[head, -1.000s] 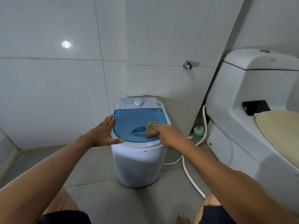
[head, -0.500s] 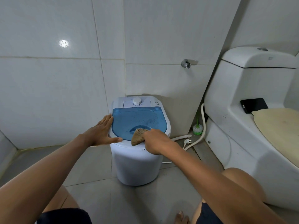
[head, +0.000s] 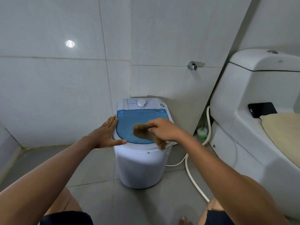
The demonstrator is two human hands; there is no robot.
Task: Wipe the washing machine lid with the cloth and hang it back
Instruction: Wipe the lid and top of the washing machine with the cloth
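A small white washing machine [head: 139, 166] stands on the floor against the tiled wall, with a translucent blue lid [head: 129, 120] and a white dial at the back. My right hand [head: 164, 131] grips a brown cloth [head: 142, 131] over the lid's front right part; one end of the cloth hangs past the lid's front edge. My left hand [head: 105, 135] lies flat, fingers together, against the machine's left rim, holding nothing.
A white toilet [head: 253, 120] stands at the right, with a black phone [head: 262, 109] on its ledge and a beige seat cover. A white hose [head: 193, 177] runs across the floor beside the machine. A green toilet brush [head: 202, 130] stands in the corner. A metal tap [head: 192, 65] juts from the wall.
My right hand slid the cloth from the lid's right side to its front edge, then lifted it a little so one end hangs. My left hand stayed on the rim.
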